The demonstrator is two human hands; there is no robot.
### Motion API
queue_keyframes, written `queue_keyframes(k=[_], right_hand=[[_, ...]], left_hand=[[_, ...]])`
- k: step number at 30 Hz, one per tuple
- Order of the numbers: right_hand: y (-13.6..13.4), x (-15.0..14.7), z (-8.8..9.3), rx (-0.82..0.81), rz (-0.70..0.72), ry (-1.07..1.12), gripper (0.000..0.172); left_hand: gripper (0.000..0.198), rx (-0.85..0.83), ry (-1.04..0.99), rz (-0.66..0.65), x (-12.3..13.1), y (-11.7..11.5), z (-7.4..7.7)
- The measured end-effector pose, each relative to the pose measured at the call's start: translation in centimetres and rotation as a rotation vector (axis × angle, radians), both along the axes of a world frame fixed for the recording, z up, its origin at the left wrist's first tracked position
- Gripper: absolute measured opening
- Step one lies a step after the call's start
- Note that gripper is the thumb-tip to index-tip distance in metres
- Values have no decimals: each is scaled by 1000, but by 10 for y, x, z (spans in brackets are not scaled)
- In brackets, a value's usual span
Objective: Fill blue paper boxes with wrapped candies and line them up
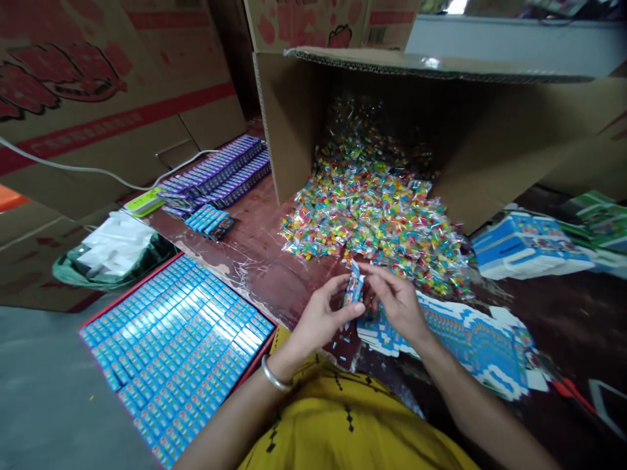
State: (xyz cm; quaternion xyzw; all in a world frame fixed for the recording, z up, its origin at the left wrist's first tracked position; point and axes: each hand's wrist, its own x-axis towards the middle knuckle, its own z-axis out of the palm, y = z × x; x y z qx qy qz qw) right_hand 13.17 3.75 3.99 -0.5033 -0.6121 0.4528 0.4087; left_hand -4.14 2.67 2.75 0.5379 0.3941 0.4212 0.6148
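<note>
My left hand (321, 320) is closed around a small blue printed carton (353, 290), thumb on its near face, held upright over the table. My right hand (396, 303) is at the carton's top right, its fingers bent near the white upper flap; whether they pinch the flap is hard to make out. Just beyond both hands spreads a heap of clear packets with colourful candies (372, 209), spilling from a cardboard box (289, 124) on its side. Flat blue-and-white carton blanks (455, 333) lie fanned out under and beside my right forearm.
A red-edged tray holds rows of filled-looking blue cartons (186, 326) at the left. Purple cartons (220, 173) stand in rows behind, near a few blue ones (209, 222). A green bag with white scraps (115, 248) is at far left. Stacked blanks (529, 241) and red-handled scissors (571, 391) lie right.
</note>
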Motion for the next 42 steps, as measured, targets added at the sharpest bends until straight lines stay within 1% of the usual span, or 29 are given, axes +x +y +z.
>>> queue_keyframes(k=[2, 3, 5, 7, 9, 11, 12, 13, 14, 16, 17, 18, 19, 21, 22, 24, 26, 28, 30, 32, 35, 38, 40, 42], right_hand=[[-4, 0, 3, -13, 144, -8, 34], [-4, 0, 6, -30, 201, -12, 34], [-1, 2, 15, -97, 298, -31, 30], [5, 5, 26, -206, 400, -66, 23], [12, 9, 38, -305, 524, -115, 20], [17, 12, 45, -367, 637, -165, 22], [19, 12, 46, -381, 659, -176, 23], [19, 11, 46, -375, 634, -163, 23], [18, 9, 43, -343, 554, -125, 23], [15, 3, 34, -227, 316, -33, 27], [12, -2, 28, -169, 217, -1, 32], [9, -6, 21, -130, 155, 18, 35], [5, -11, 14, -111, 129, 21, 35], [-1, -20, 1, -97, 87, 18, 23], [-3, -23, -5, -82, 49, 17, 21], [-6, -29, -13, -41, -31, 2, 26], [-7, -33, -18, 1, -100, -9, 25], [-7, -37, -21, 42, -161, 5, 22], [-8, -40, -23, 98, -215, 27, 30], [-8, -43, -25, 148, -228, 34, 36], [-10, -44, -28, 194, -216, 6, 35], [-10, -41, -26, 232, -182, -59, 25], [-9, -39, -23, 286, -153, -105, 13], [-6, -36, -19, 344, -126, -135, 10]], left_hand=[[58, -156, -225, -94, -9, 4, 1], [57, -211, -294, -131, -13, 5, 1], [55, -267, -360, -210, -19, 3, 1], [54, -277, -364, -297, -23, -1, 1], [51, -258, -319, -352, -24, -5, 1], [46, -249, -262, -350, -25, -8, 0], [43, -251, -241, -328, -26, -9, -1], [40, -255, -231, -287, -26, -9, -3], [38, -260, -234, -228, -25, -9, -5], [33, -269, -270, -75, -22, -9, -8], [31, -268, -296, 8, -20, -9, -10], [29, -264, -325, 89, -18, -9, -12], [28, -257, -349, 161, -15, -9, -14], [25, -229, -359, 273, -8, -11, -16], [22, -210, -338, 318, -5, -12, -17], [21, -167, -273, 404, -1, -15, -18], [30, -93, -209, 503, 0, -17, -18], [47, -5, -147, 566, 0, -20, -16], [55, 55, -77, 538, -3, -21, -13], [54, 75, -18, 429, -9, -21, -9], [53, 63, 13, 256, -19, -18, -4], [44, 28, -19, 132, -27, -16, 0], [36, 9, -56, 81, -30, -16, 1], [33, -10, -91, 58, -30, -18, 2]])
